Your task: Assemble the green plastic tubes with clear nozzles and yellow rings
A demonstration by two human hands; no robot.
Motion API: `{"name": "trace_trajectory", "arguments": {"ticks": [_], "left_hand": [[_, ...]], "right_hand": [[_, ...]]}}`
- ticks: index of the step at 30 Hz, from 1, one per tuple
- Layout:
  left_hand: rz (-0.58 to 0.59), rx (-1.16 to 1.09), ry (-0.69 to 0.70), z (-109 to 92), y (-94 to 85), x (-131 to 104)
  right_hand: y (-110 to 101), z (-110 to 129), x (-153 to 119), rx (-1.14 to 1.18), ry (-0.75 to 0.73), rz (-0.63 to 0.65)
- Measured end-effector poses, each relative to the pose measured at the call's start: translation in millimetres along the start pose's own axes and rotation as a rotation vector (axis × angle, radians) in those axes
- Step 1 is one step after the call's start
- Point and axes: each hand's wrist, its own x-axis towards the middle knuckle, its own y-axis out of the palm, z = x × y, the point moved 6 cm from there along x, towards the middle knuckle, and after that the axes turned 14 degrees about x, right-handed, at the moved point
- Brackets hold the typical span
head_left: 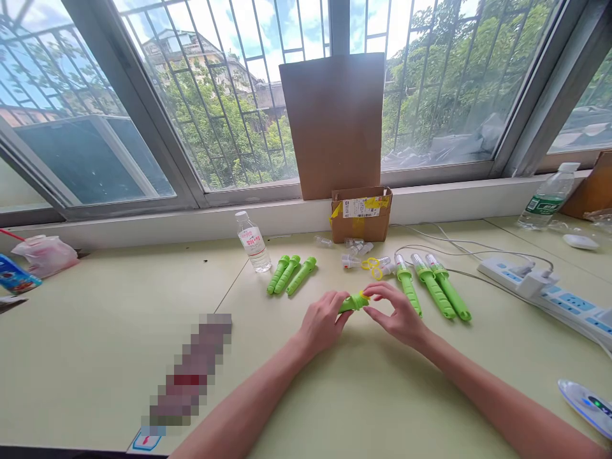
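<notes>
My left hand [323, 320] is closed around a green plastic handle [352, 303] that lies sideways over the table. At the handle's right end sits a small yellow ring [364, 296], and the thumb and fingers of my right hand [396, 313] pinch around it. Part of the handle is hidden inside my left hand. To the right lie several things like it: a green handle with a clear tip [408, 288] and two more beside it. Beyond my left hand rest three green handles without clear tips [301, 275].
Behind my hands are loose yellow rings [377, 273], clear plastic pieces [351, 262] and a small cardboard box [362, 223]. A water bottle [254, 245] stands left of it. On the right are a power strip [568, 299], cables and another bottle [545, 201]. A blurred-out object [191, 373] lies left.
</notes>
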Motion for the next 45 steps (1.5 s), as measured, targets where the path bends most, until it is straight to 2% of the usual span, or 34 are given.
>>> {"name": "trace_trajectory", "arguments": {"ticks": [15,28,34,40,45], "left_hand": [[-0.021,-0.033,-0.025,-2.4,-2.8,0.0],[-0.039,-0.058,-0.059,-4.0,-6.5,0.1],[0.059,-0.069,-0.049,-9.5,-5.5,-1.2],[0.25,-0.079,-0.028,-13.0,-4.0,-0.4],[0.266,-0.177,-0.071,-14.3,-6.0,-0.9]], "right_hand": [[-2.3,0.6,-0.7,-0.116,-0.009,-0.058],[-2.4,1.0,-1.6,-0.075,-0.011,-0.051],[3.4,4.7,-2.3,-0.052,-0.065,0.017],[6.1,5.3,-3.1,-0.036,-0.072,0.032],[7.2,9.2,-2.1,-0.034,-0.074,0.037]]}}
